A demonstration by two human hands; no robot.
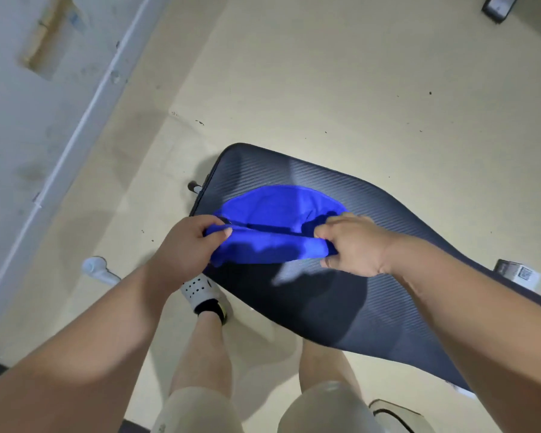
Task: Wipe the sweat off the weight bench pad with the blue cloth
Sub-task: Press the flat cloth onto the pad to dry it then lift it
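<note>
A dark ribbed weight bench pad (372, 276) runs from the centre of the view toward the lower right. The blue cloth (275, 214) hangs folded just above its near end. My left hand (188, 245) pinches the cloth's left edge and my right hand (353, 245) grips its right edge, so the cloth is stretched between them. The lower fold drapes toward the pad; I cannot tell whether it touches the surface.
A pale floor surrounds the bench. A white wall with a baseboard (75, 145) runs along the left. My legs and a white perforated shoe (200, 290) stand beside the pad. A white object (97, 270) lies on the floor to the left. Bench frame parts (517, 273) show at right.
</note>
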